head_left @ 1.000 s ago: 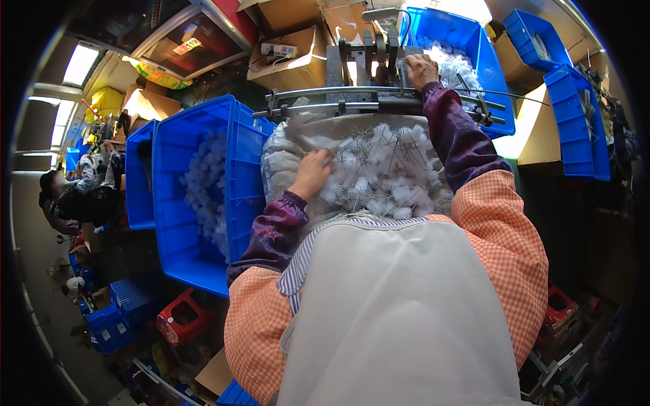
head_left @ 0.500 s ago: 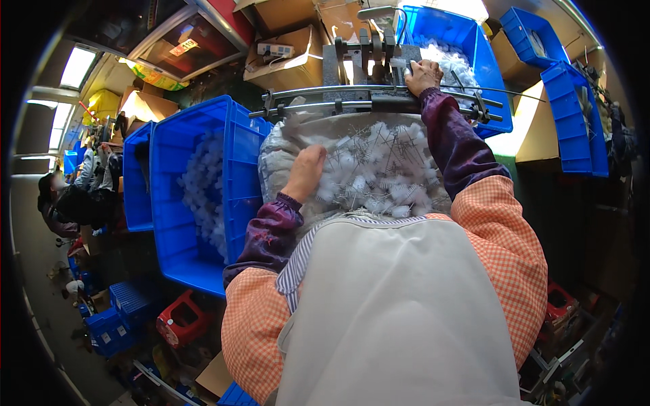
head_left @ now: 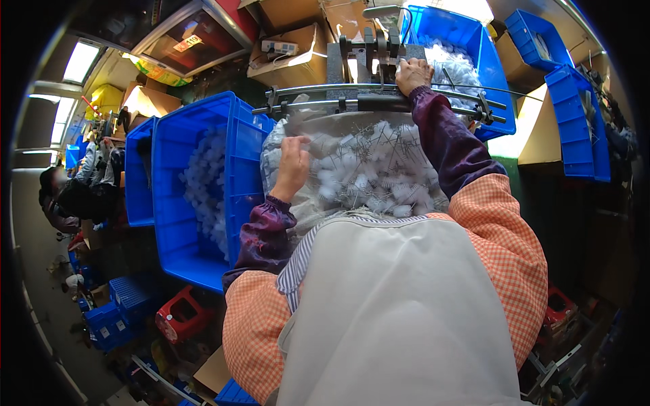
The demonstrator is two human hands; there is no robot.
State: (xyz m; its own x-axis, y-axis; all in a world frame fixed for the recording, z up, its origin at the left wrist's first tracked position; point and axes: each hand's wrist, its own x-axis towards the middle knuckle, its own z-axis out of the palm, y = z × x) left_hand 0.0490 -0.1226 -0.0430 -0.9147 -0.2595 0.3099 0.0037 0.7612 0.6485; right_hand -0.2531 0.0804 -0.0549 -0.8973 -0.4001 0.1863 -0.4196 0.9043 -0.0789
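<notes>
My left hand (head_left: 292, 164) hovers over the left side of a pale cloth-lined tray, its fingers curled together; anything between them is too small to make out. Beside it lies a heap of small translucent white plastic pieces (head_left: 379, 176), mixed with thin metal wire pins (head_left: 379, 141). Beyond the heap stands a dark metal bench machine (head_left: 335, 68), with two horizontal rods (head_left: 325, 90) across its front. My right hand (head_left: 414, 76) is at the machine's right side, fingers bent and closed near a small whitish part; its grip is hidden by the hand.
To the left stands a deep blue bin (head_left: 193, 250) with more white pieces. Behind the machine on the right, another blue bin (head_left: 491, 81) holds a white heap. Open cardboard boxes (head_left: 291, 68) sit at the back. A red stool (head_left: 181, 314) is at lower left. A thin rod juts rightward from the machine.
My left hand has drawn back leftward from the white heap toward the tray's left edge. The right hand has shifted slightly left along the machine, still closed.
</notes>
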